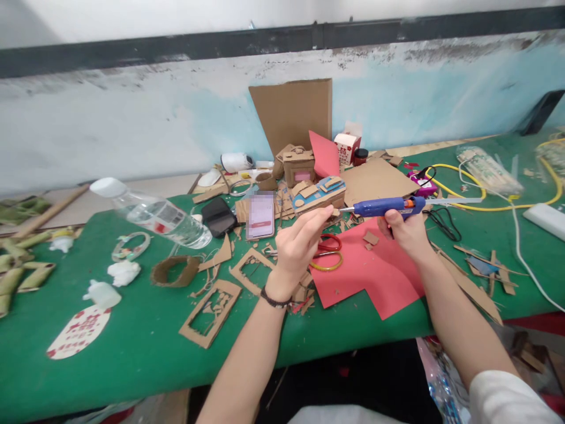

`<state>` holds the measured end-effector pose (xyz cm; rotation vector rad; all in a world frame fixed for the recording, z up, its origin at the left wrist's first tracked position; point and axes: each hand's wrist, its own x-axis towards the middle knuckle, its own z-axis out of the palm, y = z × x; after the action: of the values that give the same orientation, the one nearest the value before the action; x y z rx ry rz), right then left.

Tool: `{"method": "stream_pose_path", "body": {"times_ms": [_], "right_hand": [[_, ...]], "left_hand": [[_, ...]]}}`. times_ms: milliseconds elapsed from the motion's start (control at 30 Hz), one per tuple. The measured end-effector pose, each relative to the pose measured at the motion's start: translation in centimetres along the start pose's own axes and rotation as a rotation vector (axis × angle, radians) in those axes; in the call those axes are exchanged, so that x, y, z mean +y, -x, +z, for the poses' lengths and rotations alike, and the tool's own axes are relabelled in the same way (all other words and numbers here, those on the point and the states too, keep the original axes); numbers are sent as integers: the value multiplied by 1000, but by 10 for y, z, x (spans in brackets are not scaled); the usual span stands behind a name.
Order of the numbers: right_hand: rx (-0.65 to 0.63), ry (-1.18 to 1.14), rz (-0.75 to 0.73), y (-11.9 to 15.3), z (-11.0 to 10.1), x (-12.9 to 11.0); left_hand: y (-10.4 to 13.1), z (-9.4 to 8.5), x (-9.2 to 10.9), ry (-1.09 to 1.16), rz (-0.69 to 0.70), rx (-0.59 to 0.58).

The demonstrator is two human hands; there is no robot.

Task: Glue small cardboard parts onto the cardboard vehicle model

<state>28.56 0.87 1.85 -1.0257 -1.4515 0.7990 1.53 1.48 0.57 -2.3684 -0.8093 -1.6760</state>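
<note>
My right hand grips a blue hot glue gun, held level with its nozzle pointing left. The nozzle tip almost meets the fingertips of my left hand, which is raised above the green table. Those fingers are pinched together, maybe on a tiny cardboard piece; I cannot tell. Under both hands lie a red paper sheet and red-and-yellow scissors. A small cardboard model with blue paper sits just behind the nozzle.
A water bottle lies on its side at the left. A phone, a black case, cut cardboard frames, cardboard sheets and a cardboard box model crowd the middle. Yellow cable and white cord run at right.
</note>
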Motion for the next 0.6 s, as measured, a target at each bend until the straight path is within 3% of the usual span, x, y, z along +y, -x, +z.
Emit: {"method": "stream_pose_path", "body": {"times_ms": [500, 600], "right_hand": [[-29, -24, 39, 0, -1, 3], [-66, -96, 93, 0, -2, 2]], "left_hand": [[0, 0, 2, 7, 20, 34], [-1, 1, 4, 39, -42, 62]]}}
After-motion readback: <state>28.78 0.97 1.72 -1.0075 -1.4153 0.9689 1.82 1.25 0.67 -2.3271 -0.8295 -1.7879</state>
